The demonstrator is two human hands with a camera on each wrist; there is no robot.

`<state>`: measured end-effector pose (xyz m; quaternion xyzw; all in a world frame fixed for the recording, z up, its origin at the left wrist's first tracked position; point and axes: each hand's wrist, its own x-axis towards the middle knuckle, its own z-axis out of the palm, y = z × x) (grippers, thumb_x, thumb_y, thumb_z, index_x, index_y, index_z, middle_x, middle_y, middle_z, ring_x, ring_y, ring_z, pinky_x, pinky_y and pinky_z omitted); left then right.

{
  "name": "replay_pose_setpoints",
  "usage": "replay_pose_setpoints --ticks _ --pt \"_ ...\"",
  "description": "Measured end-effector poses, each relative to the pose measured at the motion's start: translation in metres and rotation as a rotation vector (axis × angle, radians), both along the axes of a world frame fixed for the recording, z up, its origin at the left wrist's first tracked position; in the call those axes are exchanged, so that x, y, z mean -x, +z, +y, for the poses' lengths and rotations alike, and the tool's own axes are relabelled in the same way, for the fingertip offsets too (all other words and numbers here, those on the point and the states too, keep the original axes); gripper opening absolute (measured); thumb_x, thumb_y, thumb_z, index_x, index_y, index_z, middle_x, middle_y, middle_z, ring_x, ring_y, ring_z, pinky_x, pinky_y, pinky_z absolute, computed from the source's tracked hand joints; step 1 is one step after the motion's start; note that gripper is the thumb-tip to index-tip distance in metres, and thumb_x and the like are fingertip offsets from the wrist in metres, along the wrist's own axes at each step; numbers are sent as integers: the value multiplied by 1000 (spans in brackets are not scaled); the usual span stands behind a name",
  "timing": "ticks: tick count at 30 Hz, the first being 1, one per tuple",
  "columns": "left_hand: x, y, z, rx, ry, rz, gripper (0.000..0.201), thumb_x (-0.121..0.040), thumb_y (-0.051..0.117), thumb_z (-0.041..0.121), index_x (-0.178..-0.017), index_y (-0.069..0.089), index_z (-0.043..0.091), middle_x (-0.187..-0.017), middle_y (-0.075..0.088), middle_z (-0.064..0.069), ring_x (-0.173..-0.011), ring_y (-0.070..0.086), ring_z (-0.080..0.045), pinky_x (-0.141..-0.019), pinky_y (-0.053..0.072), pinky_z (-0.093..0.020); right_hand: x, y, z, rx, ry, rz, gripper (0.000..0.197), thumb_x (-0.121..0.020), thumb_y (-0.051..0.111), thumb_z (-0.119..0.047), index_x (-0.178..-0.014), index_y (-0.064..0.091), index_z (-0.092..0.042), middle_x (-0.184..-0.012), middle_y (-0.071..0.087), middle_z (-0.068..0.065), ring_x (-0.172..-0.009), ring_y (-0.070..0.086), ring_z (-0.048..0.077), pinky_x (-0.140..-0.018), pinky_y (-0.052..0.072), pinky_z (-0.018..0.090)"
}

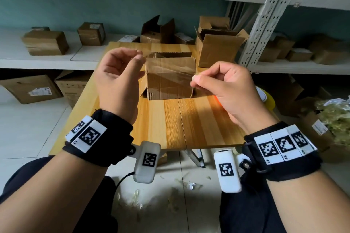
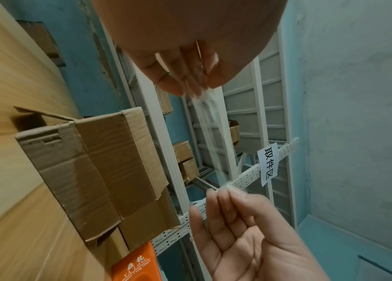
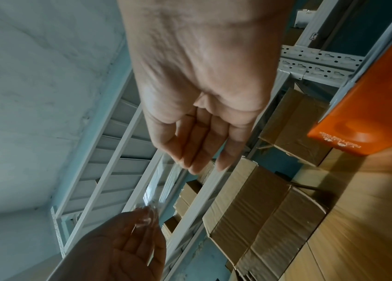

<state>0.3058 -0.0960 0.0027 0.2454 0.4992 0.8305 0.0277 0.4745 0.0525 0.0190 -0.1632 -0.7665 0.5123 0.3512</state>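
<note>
A strip of clear tape (image 1: 168, 69) is stretched between my two hands, above a small cardboard box (image 1: 170, 87) that stands on the wooden table (image 1: 189, 123). My left hand (image 1: 139, 58) pinches the tape's left end between thumb and fingertips. At the other end, my right hand (image 1: 195, 80) pinches it just right of the box. The left wrist view shows the tape (image 2: 211, 142) running from the left hand (image 2: 190, 76) down to the right hand (image 2: 228, 192), beside the box (image 2: 94, 171). In the right wrist view the tape (image 3: 156, 186) spans both hands over the box (image 3: 262, 209).
An orange tape dispenser (image 3: 370, 114) lies on the table by my right hand. A taller open carton (image 1: 217, 49) stands at the table's far right corner. White shelves (image 1: 56, 60) with several cartons surround the table, and a perforated metal upright (image 1: 265, 17) rises at the right.
</note>
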Motion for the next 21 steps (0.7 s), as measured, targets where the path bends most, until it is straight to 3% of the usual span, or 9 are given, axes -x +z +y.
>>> replay_pose_setpoints --ticks 6,8,10,11,13,14,16,18,21 --pt "0 -3 0 19 109 93 10 -97 74 15 -95 65 21 -92 71 -2 -88 67 -17 -79 57 -35 9 1 -2 -149 -48 114 7 -89 82 -9 -91 76 -5 -86 79 8 -89 77 27 -87 63 50" --pt "4 -4 0 25 129 115 11 -95 76 24 -95 66 28 -98 70 -10 -91 67 -20 -88 59 -46 10 1 -3 -178 -52 139 9 -89 82 -7 -91 74 -3 -86 78 8 -87 76 26 -85 64 46" --pt "8 -4 -1 51 169 160 13 -93 79 33 -94 67 39 -108 70 -14 -110 68 -25 -100 55 -58 10 1 -5 -171 -53 153 9 -89 81 -6 -93 73 -3 -87 78 8 -87 76 26 -84 64 44" --pt "10 -4 -1 77 193 196 13 -92 79 36 -94 67 40 -116 69 -8 -127 61 -26 -103 54 -55 10 1 -4 -162 -57 162 9 -90 81 -6 -94 73 -3 -88 77 9 -87 76 27 -85 64 44" --pt "11 -3 -3 140 234 281 16 -93 79 35 -100 66 31 -133 58 -3 -146 44 -23 -103 54 -29 9 1 0 -138 -68 187 10 -90 80 -6 -95 72 -4 -90 77 12 -90 76 30 -87 64 46" --pt "10 -2 -4 147 235 312 18 -93 80 33 -102 66 25 -134 57 -9 -142 47 -22 -98 54 -21 8 1 2 -127 -73 200 11 -90 80 -6 -96 72 -5 -92 76 13 -91 75 31 -87 64 47" --pt "8 -1 -7 87 145 315 19 -93 81 28 -103 66 22 -116 67 -11 -114 64 -20 -94 59 -32 9 0 4 -118 -80 216 13 -90 80 -5 -99 71 -5 -93 75 14 -91 75 31 -87 64 46" --pt "8 -1 -9 30 65 271 18 -94 81 21 -105 67 20 -93 66 -3 -88 64 -15 -84 58 -36 11 -2 2 -110 -86 213 16 -90 80 -4 -102 70 -7 -93 75 11 -91 75 26 -86 64 42" --pt "10 -3 -10 15 10 196 18 -93 80 14 -107 69 18 -82 62 2 -79 58 -12 -77 52 -29 14 -5 -1 -107 -93 177 32 -92 79 -7 -121 69 -14 -93 75 9 -92 76 24 -89 63 39"
